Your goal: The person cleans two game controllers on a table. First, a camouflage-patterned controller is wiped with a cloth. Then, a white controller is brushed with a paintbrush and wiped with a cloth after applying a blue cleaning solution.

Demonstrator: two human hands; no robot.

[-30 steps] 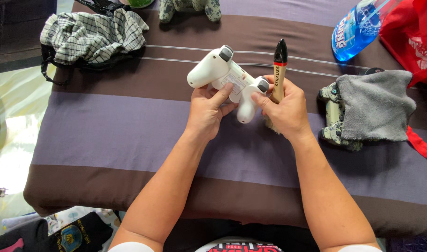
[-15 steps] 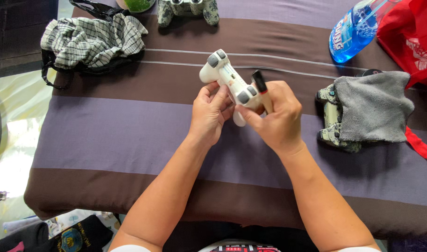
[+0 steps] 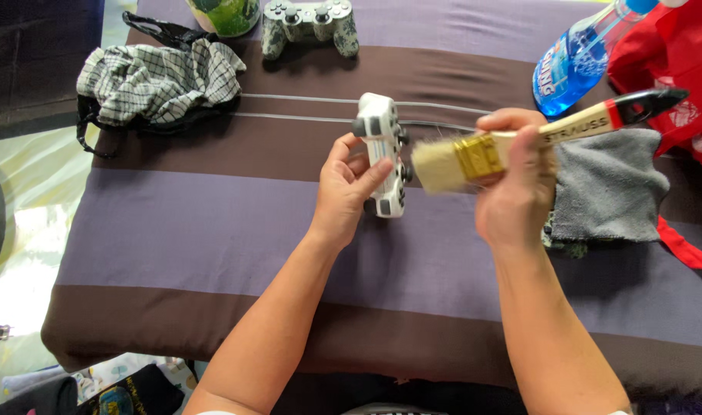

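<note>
Looking down over two bare forearms reaching out across a striped cloth [image 3: 213, 230], purple and brown bands, covering the table. Nearest stuff, bottom left off the table edge: dark clothing on the floor, too cut off to tell more.

Mid-table now. Left hand [image 3: 345, 192] curled round a white game controller [image 3: 384, 154], thumb across its face, fingers behind; controller held on edge, long axis running near-to-far, btns and sticks facing right. It's lifted just above the cloth, about centre of the table.

Right hand [image 3: 516, 180] closed in a fist round a paintbrush [image 3: 520, 142], gripping at the gold ferrule and the start of the wooden handle. Pale bristles [image 3: 434, 165] point left, tips just beside the controller's right side, touching or a hair off, can't tell. Handle angles up to the right, red band then black tip.

Behind the right hand: a grey cloth [image 3: 612, 184] draped over smth camo-patterned, only a sliver showing at its near edge. Red strap trailing at the far right edge.

Further back, left: a black-and-white checked cloth [image 3: 163, 77] bunched over a black bag. Two thin white lines run across the brown band behind the controller.

Far edge: a camo game controller [image 3: 311, 23] lying flat, a green container [image 3: 224, 14] just left of it. Top right: a blue spray bottle [image 3: 577, 58] on its side, beside a red bag [image 3: 673, 61].
</note>
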